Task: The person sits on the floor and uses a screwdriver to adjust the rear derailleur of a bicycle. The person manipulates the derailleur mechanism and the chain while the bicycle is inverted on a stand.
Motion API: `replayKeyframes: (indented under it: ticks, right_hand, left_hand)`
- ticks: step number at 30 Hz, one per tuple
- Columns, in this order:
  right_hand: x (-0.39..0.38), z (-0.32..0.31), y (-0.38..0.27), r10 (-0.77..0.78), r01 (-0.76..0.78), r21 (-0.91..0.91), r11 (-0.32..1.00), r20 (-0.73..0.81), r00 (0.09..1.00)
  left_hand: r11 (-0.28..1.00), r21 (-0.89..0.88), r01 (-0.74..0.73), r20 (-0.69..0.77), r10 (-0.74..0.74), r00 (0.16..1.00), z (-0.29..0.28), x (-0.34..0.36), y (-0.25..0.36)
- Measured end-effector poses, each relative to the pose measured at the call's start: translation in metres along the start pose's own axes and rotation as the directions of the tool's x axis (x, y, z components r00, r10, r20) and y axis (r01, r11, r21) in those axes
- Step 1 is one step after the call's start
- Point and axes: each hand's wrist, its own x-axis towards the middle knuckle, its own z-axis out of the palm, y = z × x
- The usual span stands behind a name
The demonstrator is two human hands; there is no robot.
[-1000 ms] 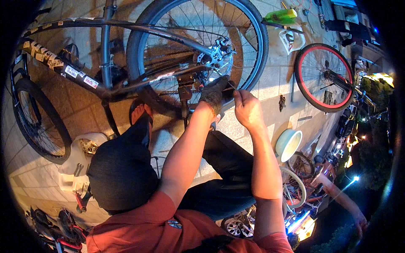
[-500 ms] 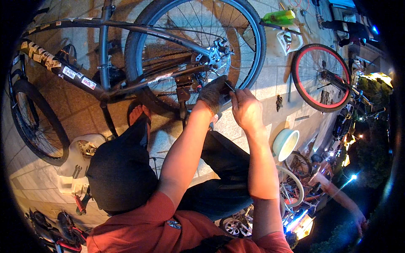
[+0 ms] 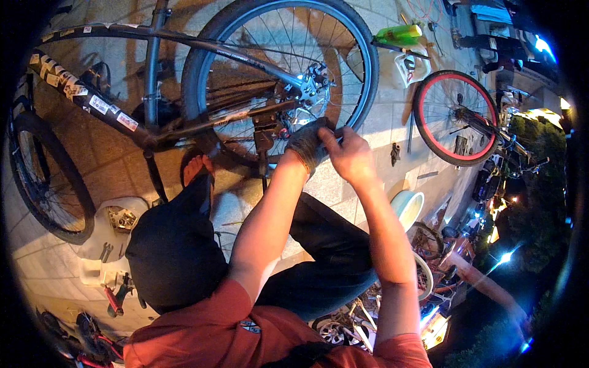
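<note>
My left hand [image 3: 308,145], in a dark glove, is closed just below the rear hub of a dark bicycle [image 3: 153,80]. Against its fingertips my bare right hand [image 3: 351,154] makes a pinch. What lies between the fingers of either hand is too small and covered to name. Right above them are the hub and disc rotor [image 3: 318,83] of the rear wheel [image 3: 368,92], with the derailleur parts partly hidden by the glove. A dark stand post [image 3: 264,138] holds the frame near my left wrist.
A red-rimmed wheel [image 3: 423,126] lies to the right, near a green bottle [image 3: 399,34] and a pale basin [image 3: 408,208]. At left, a white tray [image 3: 98,245] holds small parts and wrenches. A red-handled tool [image 3: 113,300] is lower left. More bicycles stand behind on the right.
My right hand has dropped slightly and turned, its fingertips now meeting the gloved left hand. A thin dark piece seen between the hands earlier is now hidden. The whole view has shifted a little.
</note>
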Motion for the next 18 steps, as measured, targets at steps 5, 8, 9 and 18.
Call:
replayKeyframes:
  ticks: [5,8,9,18]
  right_hand:
    - [0.005,-0.008,-0.001,-0.566,0.516,-0.505,0.691,0.065,0.822]
    - [0.019,0.028,0.07,0.026,-0.031,0.143,0.989,0.037,0.999]
    - [0.02,0.032,0.07,0.133,-0.149,0.241,0.959,0.08,0.988]
    - [-0.017,-0.006,0.014,-0.387,0.32,-0.558,0.766,-0.004,0.922]
  left_hand:
    - [0.998,-0.054,0.029,-0.038,-0.031,0.999,-0.033,0.034,-0.026]
    - [0.675,0.633,-0.379,0.165,0.36,0.918,-0.026,0.031,-0.036]
    - [0.638,0.668,-0.383,0.186,0.356,0.916,-0.027,0.027,-0.034]
    - [0.979,0.177,-0.104,0.02,0.102,0.995,-0.022,0.021,-0.021]
